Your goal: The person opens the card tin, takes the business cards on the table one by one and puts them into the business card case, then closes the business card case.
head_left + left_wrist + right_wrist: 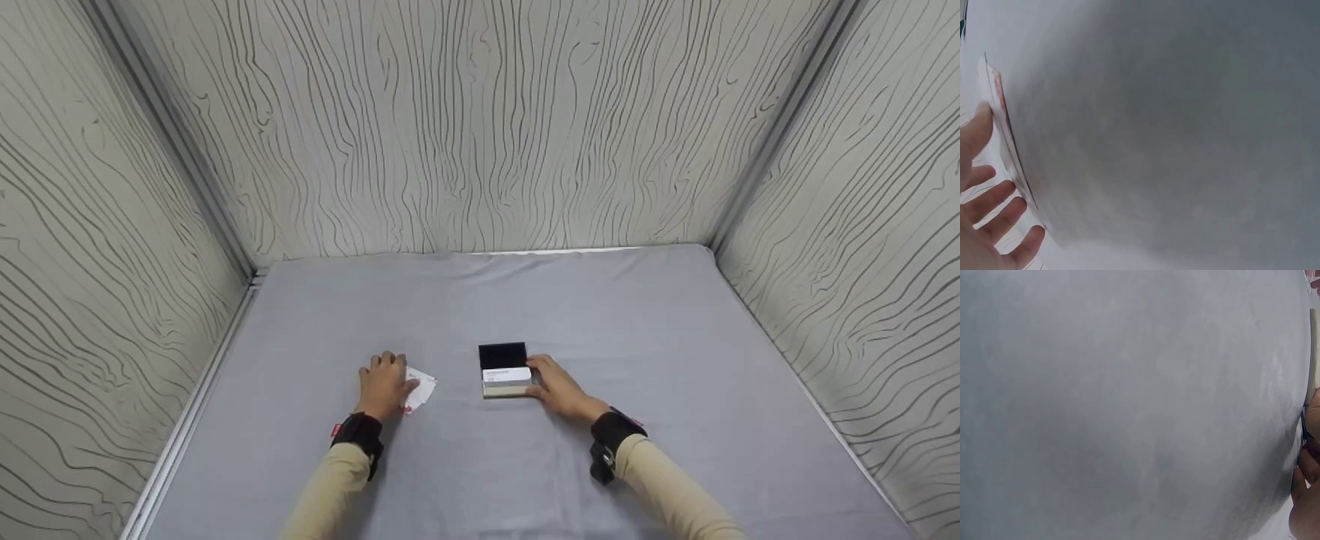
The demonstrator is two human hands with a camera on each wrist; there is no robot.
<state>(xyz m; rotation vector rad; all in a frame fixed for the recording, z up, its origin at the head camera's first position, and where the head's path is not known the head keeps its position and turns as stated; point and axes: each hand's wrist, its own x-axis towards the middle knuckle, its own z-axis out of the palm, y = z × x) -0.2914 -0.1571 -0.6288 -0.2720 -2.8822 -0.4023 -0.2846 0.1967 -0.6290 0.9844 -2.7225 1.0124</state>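
Left of the middle of the table, my left hand (383,388) holds a few white cards (422,388) with red marks, overlapping unevenly. In the left wrist view its thumb (981,128) lies against the cards (1002,112), with the fingertips along their lower part. To the right, my right hand (561,391) grips the right side of a small card box (506,391), thumb at the near corner and fingers farther back. The box's dark lid (502,355) stands open at the back, and white printed cards (505,374) show inside. Only a sliver of the box shows in the right wrist view.
Grey cloth (480,300) covers the table under both hands. Walls with a wood-line pattern (480,127) enclose it at the back and both sides. Metal rails (191,405) run along the left edge. Each wrist wears a black strap (358,435) with a camera.
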